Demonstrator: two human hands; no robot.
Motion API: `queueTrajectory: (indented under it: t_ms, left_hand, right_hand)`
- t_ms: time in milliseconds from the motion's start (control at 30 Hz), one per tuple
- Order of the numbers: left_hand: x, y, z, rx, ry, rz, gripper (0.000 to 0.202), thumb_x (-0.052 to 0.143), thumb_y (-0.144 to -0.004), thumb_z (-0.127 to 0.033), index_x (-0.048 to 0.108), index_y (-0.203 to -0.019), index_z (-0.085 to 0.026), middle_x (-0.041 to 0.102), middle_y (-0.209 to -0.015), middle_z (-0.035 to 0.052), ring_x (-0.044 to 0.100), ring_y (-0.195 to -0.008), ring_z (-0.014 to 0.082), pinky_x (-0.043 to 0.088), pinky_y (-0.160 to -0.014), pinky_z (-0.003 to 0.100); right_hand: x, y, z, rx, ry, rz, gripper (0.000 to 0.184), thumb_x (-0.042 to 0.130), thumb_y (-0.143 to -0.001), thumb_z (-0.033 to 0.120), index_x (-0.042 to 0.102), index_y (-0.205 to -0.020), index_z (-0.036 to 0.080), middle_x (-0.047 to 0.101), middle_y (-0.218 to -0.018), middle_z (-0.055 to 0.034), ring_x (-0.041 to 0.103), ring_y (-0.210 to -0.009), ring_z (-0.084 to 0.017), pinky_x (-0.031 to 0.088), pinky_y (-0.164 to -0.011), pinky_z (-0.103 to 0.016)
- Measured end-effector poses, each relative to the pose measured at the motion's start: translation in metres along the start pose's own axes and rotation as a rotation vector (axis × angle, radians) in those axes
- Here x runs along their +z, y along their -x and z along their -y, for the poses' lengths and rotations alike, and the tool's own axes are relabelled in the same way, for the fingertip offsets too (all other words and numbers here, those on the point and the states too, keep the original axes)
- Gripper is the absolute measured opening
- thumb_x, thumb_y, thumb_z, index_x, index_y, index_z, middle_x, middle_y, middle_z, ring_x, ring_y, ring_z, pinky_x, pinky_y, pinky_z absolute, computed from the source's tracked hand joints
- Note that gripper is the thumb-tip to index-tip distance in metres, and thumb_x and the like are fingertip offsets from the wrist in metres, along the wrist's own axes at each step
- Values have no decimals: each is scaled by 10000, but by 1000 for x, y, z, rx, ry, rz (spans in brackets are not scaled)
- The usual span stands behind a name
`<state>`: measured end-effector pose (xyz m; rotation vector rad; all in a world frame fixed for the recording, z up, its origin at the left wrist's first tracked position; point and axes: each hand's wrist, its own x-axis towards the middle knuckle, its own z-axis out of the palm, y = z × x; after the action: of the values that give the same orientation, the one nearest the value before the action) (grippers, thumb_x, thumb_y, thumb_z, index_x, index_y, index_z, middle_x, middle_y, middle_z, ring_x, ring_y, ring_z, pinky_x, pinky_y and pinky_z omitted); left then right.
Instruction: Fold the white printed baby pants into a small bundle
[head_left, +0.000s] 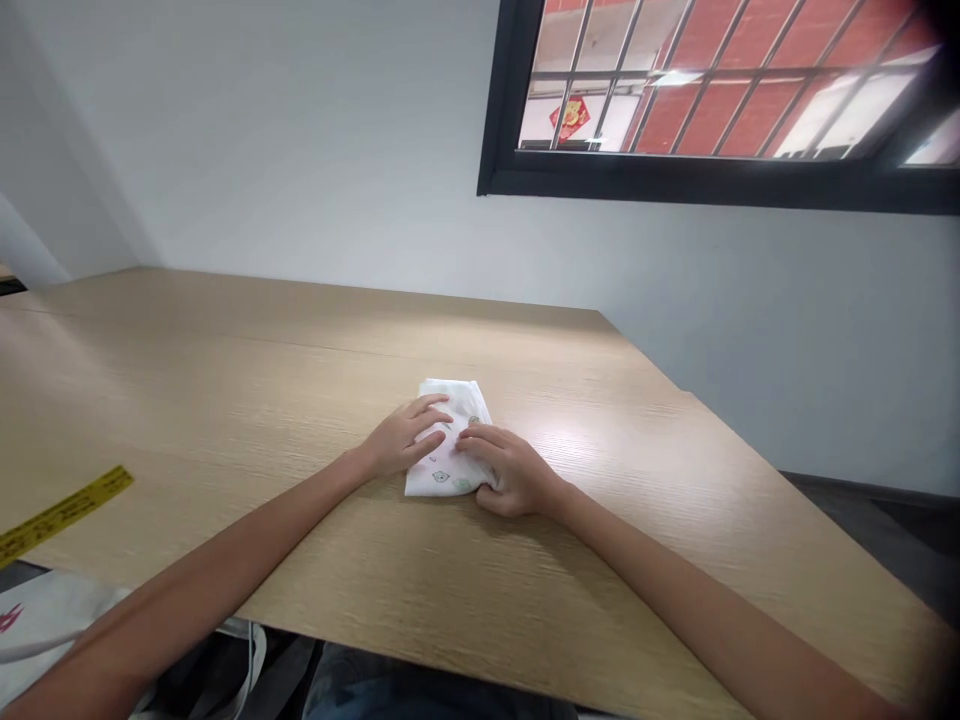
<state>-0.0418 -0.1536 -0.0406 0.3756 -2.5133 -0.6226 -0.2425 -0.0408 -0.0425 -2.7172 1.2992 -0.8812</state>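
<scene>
A white folded cloth (451, 462) with small printed figures lies on the wooden table in front of me. My left hand (405, 435) rests on its left side, fingers stretched out and spread over the surface. At the cloth's right edge, my right hand (514, 470) has its fingers curled over the top and its thumb low by the near corner, pinching the edge. Part of the cloth's right side is hidden under these fingers.
The pale wooden table (225, 400) has a slanting right edge. A yellow printed strip (67, 512) lies at its left. Below the front edge is a white bag (52, 610). Behind are a wall and a barred, dark-framed window (675, 180).
</scene>
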Motion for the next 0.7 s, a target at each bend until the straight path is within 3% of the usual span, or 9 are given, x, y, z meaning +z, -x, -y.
queueTrajectory:
  t_ms: [67,167,267,333,400,467,567,700]
  left_hand:
    - [-1,0,1,7,69,25,397,316,-901,-439,564,-1083,-187,408,-1271,58,371,-1186,181,289,-1021,322]
    - [-6,-1,1,20,192,54,475,291,-887,-504,561,-1094,-173,498,-1162,69,443,-1096,192,338,-958,315]
    - [-9,0,-3,21,300,100,554,373,-822,-591,535,-1144,-171,564,-1049,63,513,-942,194,392,-847,295]
    - [-8,1,-7,-10,363,105,615,520,-731,-612,522,-1170,-182,565,-1061,54,515,-938,203,392,-842,286]
    - [-3,0,-11,-100,429,69,624,597,-686,-588,542,-1144,-167,561,-1082,58,513,-963,214,397,-849,280]
    - [6,-3,-12,-251,500,-8,567,519,-750,-586,568,-1078,-125,576,-1051,77,532,-930,211,425,-799,273]
    - [20,-11,-6,-489,583,-160,575,359,-823,-596,557,-1018,-93,599,-962,86,561,-841,194,451,-685,255]
    - [30,-23,6,-705,588,-298,424,395,-856,-486,549,-907,-94,590,-856,63,549,-718,133,430,-597,222]
  right_hand:
    - [2,2,-7,53,-13,-92,367,465,-655,199,528,-1011,134,541,-991,-90,515,-844,-178,431,-718,-292]
    - [4,3,-14,257,-56,-222,233,467,-774,242,522,-980,150,568,-830,-39,504,-645,-121,413,-580,-236]
    - [3,1,-14,484,-192,-348,269,468,-837,359,508,-1001,150,553,-755,-19,487,-606,-108,408,-560,-218]
    - [2,-1,-13,592,-237,-401,308,454,-847,415,516,-988,149,532,-719,-14,469,-597,-110,394,-551,-219]
    - [0,-2,-10,664,-240,-414,334,439,-849,447,529,-975,151,498,-663,-2,429,-558,-111,357,-519,-221]
    - [-1,-5,-8,718,-256,-414,347,420,-852,464,535,-962,155,489,-655,0,420,-561,-115,337,-515,-222]
    - [-2,-12,-10,800,-318,-404,329,411,-856,456,536,-941,164,542,-765,-7,478,-664,-128,359,-572,-225]
    - [0,-21,-19,875,-376,-383,271,397,-865,390,558,-914,178,572,-904,0,510,-817,-145,378,-682,-241]
